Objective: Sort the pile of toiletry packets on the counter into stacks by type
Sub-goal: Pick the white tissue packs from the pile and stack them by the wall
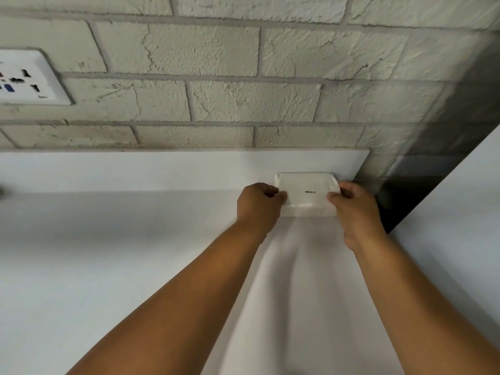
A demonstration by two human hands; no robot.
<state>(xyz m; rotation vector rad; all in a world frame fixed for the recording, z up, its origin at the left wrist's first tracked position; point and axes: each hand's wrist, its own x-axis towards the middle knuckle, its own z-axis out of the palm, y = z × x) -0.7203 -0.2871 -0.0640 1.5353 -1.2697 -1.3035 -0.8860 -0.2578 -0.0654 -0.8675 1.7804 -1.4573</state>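
A white toiletry packet [307, 193] with a small printed date lies on the white counter [135, 253], close to the back ledge at the right. It seems to sit on top of more white packets, whose edge shows just below it. My left hand [258, 205] pinches its left end with curled fingers and thumb. At the packet's right end, my right hand [354, 209] grips it the same way. Both forearms reach in from the bottom of the view.
A raised white ledge [162, 166] runs along a pale brick wall [230, 90]. A wall socket [29, 77] sits at the far left. A dark gap [400, 201] and a white panel [460, 212] bound the counter on the right.
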